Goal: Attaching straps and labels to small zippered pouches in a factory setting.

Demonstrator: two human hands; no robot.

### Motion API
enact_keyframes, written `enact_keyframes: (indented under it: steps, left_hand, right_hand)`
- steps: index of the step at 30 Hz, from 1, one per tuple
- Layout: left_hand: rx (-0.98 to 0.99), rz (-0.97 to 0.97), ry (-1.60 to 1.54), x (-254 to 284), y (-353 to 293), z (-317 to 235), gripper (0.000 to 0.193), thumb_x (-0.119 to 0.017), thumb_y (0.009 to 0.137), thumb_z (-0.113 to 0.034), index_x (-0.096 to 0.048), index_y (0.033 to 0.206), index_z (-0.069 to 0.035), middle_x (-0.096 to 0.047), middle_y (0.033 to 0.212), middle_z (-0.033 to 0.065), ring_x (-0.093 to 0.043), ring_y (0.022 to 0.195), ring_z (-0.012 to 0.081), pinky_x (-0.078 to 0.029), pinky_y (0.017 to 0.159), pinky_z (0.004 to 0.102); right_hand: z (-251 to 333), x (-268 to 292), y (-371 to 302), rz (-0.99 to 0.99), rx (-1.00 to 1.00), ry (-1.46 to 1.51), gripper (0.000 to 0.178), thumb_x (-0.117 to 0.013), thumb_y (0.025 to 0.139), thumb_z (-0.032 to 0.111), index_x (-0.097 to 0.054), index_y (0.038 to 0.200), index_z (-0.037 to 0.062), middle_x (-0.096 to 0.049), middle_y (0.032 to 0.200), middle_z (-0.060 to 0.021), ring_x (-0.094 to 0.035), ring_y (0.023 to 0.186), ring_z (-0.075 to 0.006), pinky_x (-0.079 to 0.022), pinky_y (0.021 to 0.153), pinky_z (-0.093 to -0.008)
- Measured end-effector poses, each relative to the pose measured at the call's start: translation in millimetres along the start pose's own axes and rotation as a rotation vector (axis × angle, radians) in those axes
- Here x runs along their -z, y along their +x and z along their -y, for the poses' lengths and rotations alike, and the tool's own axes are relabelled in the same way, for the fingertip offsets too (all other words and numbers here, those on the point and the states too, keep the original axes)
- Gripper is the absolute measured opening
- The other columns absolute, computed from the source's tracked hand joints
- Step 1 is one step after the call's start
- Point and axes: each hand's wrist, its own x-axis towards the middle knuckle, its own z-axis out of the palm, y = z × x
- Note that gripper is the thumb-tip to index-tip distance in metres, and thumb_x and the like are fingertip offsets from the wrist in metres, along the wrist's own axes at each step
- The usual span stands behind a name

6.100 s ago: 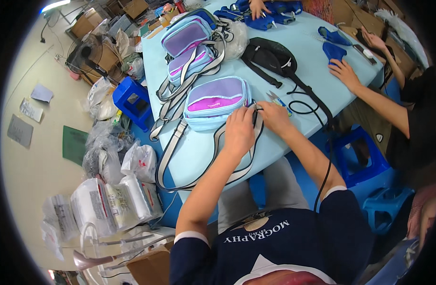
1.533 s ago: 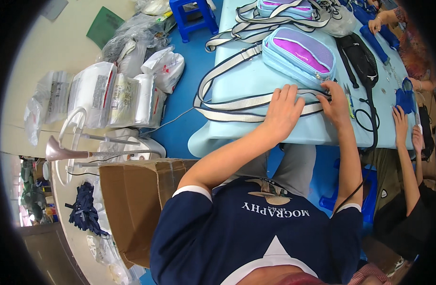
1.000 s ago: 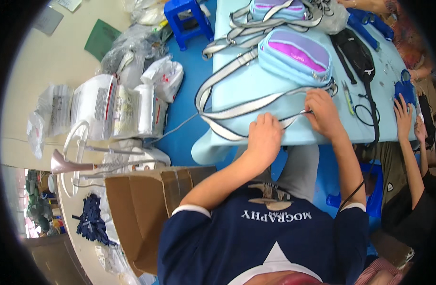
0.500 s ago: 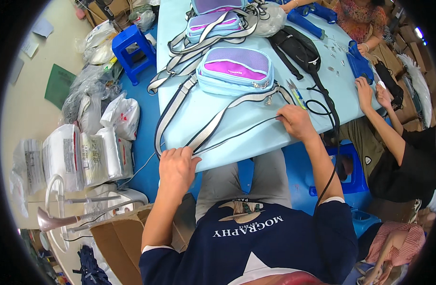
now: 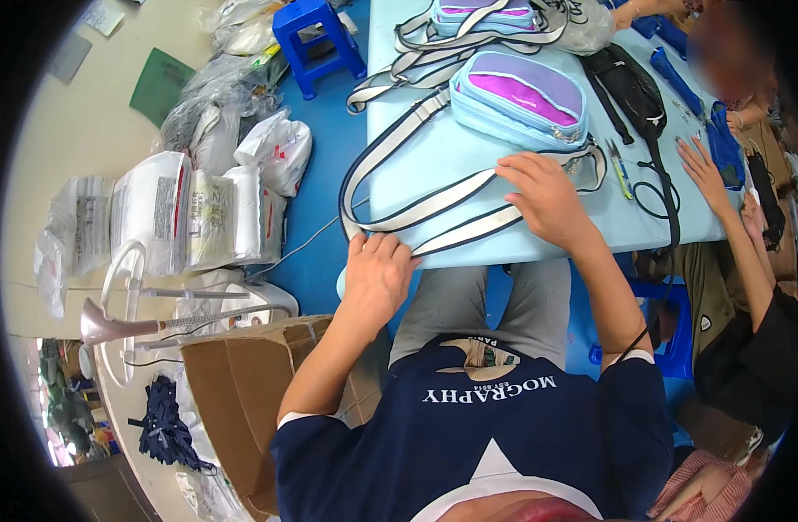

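A light-blue bag (image 5: 516, 104) with a purple mesh and magenta front lies on the table. From it runs a long white strap (image 5: 397, 146) with dark edges, looping toward the table's front edge. My left hand (image 5: 377, 277) is closed on the strap at that edge, its fingers curled over the fold. Just in front of the bag, my right hand (image 5: 545, 198) hovers over or lightly touches the strap; its fingers are stretched out and the thumb stands apart. Its palm side is hidden.
Scissors (image 5: 621, 170) and a black bag (image 5: 625, 91) lie to the right. Another purple bag (image 5: 486, 17) with straps is farther back. A co-worker's hand (image 5: 708, 174) rests on the table's right side. A blue stool (image 5: 319, 43) and a cardboard box (image 5: 242, 391) stand left.
The view has swung left, shifting the table rightward. My right hand has let go of the strap's right stretch and opened nearer the bag. The strap now lies flatter, white face up.
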Motion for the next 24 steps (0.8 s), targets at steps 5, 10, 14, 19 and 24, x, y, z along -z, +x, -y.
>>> enact_keyframes:
  steps: [5,10,14,19,24]
  left_hand:
    - [-0.123,-0.196,-0.116,-32.1,11.0,-1.6,0.016,-0.069,0.071,-0.014,-0.061,0.083,-0.007,-0.060,0.086,0.0062,-0.057,0.083,0.0227,-0.040,0.083,0.0395]
    - [-0.215,-0.226,-0.213,-42.4,14.7,-22.5,0.017,-0.069,0.072,-0.017,-0.061,0.084,-0.008,-0.059,0.081,0.0034,-0.056,0.074,0.0187,-0.042,0.071,0.0319]
    - [-0.230,-0.275,-0.263,-47.6,24.3,-30.7,0.019,-0.070,0.071,-0.017,-0.061,0.085,-0.008,-0.059,0.080,0.0034,-0.055,0.072,0.0185,-0.041,0.065,0.0291]
    - [-0.203,-0.327,-0.425,-48.8,26.5,-29.5,0.022,-0.071,0.071,-0.015,-0.060,0.088,-0.005,-0.059,0.088,0.0079,-0.058,0.080,0.0245,-0.046,0.072,0.0338]
    - [-0.118,-0.409,-0.519,-40.6,33.8,-24.9,0.024,-0.069,0.072,-0.005,-0.060,0.093,-0.002,-0.059,0.096,0.0145,-0.057,0.091,0.0325,-0.047,0.080,0.0378]
  right_hand:
    - [-18.3,-37.4,15.3,0.130,0.114,-0.222,0.020,-0.065,0.074,0.014,-0.062,0.092,0.0060,-0.061,0.098,-0.0070,-0.054,0.098,-0.0248,-0.041,0.083,-0.0373]
    - [4.0,-17.1,25.7,0.263,-0.230,0.143,0.013,-0.058,0.082,0.017,-0.062,0.079,0.0049,-0.061,0.076,-0.0123,-0.058,0.072,-0.0318,-0.044,0.062,-0.0393]
    - [-6.5,-3.7,-3.4,0.321,-0.334,0.081,0.017,-0.056,0.085,0.019,-0.062,0.084,0.0033,-0.061,0.072,-0.0143,-0.058,0.066,-0.0321,-0.045,0.061,-0.0377]
    - [-19.3,19.6,-24.3,0.188,-0.587,0.315,0.021,-0.054,0.088,0.021,-0.061,0.089,0.0013,-0.060,0.070,-0.0119,-0.056,0.062,-0.0252,-0.045,0.062,-0.0341]
    - [-11.5,29.6,-32.6,0.263,-0.518,0.203,0.023,-0.051,0.090,0.023,-0.061,0.096,0.0032,-0.063,0.079,-0.0144,-0.060,0.073,-0.0314,-0.047,0.067,-0.0359]
